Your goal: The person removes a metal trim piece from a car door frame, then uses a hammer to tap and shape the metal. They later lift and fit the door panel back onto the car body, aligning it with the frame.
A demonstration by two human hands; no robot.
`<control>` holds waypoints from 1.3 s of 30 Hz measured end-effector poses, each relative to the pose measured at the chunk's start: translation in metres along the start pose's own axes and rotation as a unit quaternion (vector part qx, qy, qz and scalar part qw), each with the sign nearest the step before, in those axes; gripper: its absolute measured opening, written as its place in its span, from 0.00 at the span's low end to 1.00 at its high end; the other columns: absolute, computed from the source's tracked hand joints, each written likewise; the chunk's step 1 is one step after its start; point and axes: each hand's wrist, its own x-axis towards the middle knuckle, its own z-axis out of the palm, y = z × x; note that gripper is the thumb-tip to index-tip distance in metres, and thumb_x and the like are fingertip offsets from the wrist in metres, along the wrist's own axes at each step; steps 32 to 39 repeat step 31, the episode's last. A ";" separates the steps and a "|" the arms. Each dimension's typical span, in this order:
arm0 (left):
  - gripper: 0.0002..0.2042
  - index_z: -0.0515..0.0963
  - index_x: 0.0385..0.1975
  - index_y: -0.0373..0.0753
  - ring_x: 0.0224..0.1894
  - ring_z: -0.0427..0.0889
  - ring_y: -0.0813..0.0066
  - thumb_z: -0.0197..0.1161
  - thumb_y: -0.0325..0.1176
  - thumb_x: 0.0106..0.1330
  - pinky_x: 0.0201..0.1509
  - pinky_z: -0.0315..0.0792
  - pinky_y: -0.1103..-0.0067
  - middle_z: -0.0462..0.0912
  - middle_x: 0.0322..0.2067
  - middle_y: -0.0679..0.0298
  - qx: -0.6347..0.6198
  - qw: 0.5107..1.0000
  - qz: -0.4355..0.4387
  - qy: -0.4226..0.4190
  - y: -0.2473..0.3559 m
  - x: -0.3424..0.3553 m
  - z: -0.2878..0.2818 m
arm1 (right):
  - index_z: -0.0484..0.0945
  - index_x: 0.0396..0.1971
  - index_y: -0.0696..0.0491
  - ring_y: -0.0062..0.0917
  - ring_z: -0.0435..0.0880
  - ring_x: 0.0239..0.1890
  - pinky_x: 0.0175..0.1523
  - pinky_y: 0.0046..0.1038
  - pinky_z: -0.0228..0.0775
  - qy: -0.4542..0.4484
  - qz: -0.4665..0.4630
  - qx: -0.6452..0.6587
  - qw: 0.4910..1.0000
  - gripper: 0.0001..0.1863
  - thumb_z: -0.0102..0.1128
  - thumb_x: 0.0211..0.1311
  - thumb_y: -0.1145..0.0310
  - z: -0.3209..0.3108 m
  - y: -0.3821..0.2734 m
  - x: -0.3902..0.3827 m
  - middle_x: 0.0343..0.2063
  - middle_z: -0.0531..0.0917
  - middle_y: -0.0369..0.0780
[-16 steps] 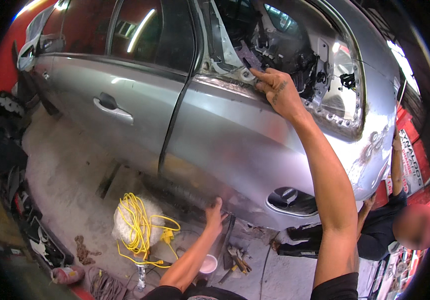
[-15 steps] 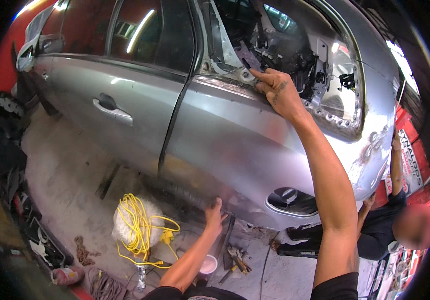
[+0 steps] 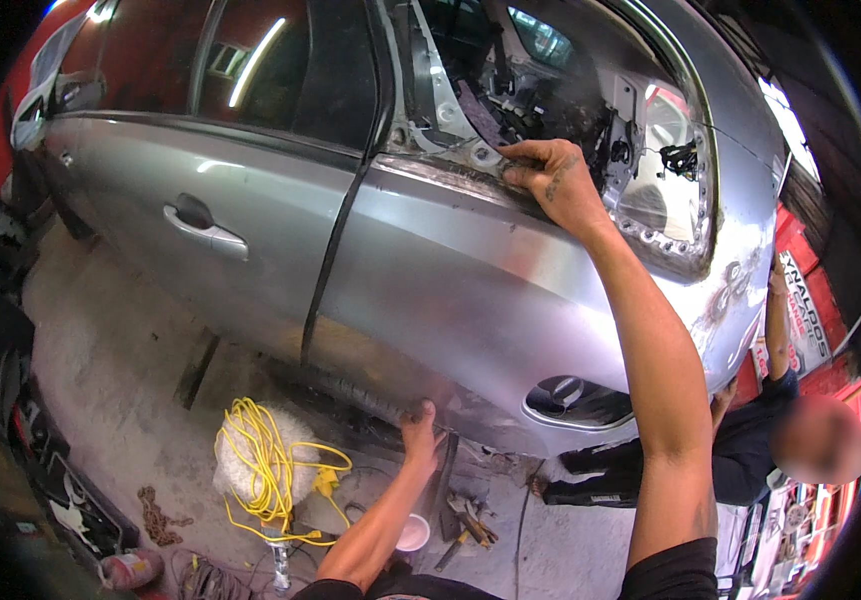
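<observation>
A silver car's rear side panel stands before me, with dull patches and scuffs along its edges. My right hand reaches up to the lower edge of the bare rear window opening. Its fingers are closed on the panel's upper edge, index finger extended along the metal. Low down, my left hand grips the panel's bottom edge, thumb up against the outer face; its other fingers are partly hidden. Between the hands lies an uncovered round fuel filler recess. Left of the panel is the rear door.
Yellow extension cord lies over a whitish bundle on the concrete floor. Near my left forearm are a small pinkish tub and several hand tools. A co-worker crouches at the car's rear, right. Dark car parts line the left.
The whole view has shifted slightly, so the car appears a little further left. My right fingers have curled more closely on the upper edge. My left hand stays at the bottom edge.
</observation>
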 end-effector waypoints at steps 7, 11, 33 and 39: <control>0.46 0.51 0.75 0.43 0.71 0.66 0.57 0.73 0.54 0.66 0.63 0.75 0.53 0.60 0.72 0.58 0.012 1.000 0.003 0.005 -0.002 0.005 -0.003 | 0.86 0.51 0.60 0.14 0.79 0.35 0.45 0.20 0.72 -0.010 0.024 0.010 1.000 0.18 0.67 0.61 0.80 0.000 0.001 0.001 0.32 0.89 0.36; 0.45 0.50 0.75 0.43 0.70 0.66 0.58 0.73 0.51 0.67 0.63 0.75 0.52 0.61 0.71 0.58 0.010 1.000 -0.001 0.009 -0.003 0.007 -0.005 | 0.86 0.51 0.60 0.14 0.80 0.35 0.45 0.20 0.72 -0.005 0.025 0.026 0.999 0.17 0.67 0.60 0.80 0.002 0.002 0.002 0.33 0.90 0.36; 0.38 0.59 0.70 0.48 0.67 0.68 0.59 0.74 0.49 0.67 0.63 0.74 0.53 0.64 0.70 0.62 0.011 1.000 0.002 -0.018 -0.020 0.019 -0.021 | 0.88 0.47 0.59 0.37 0.90 0.40 0.50 0.32 0.79 0.015 -0.052 -0.028 0.998 0.15 0.69 0.58 0.78 -0.002 0.009 0.004 0.41 0.91 0.49; 0.38 0.59 0.70 0.48 0.67 0.68 0.59 0.74 0.49 0.67 0.63 0.74 0.53 0.64 0.70 0.62 0.011 1.000 0.002 -0.018 -0.020 0.019 -0.021 | 0.88 0.47 0.59 0.37 0.90 0.40 0.50 0.32 0.79 0.015 -0.052 -0.028 0.998 0.15 0.69 0.58 0.78 -0.002 0.009 0.004 0.41 0.91 0.49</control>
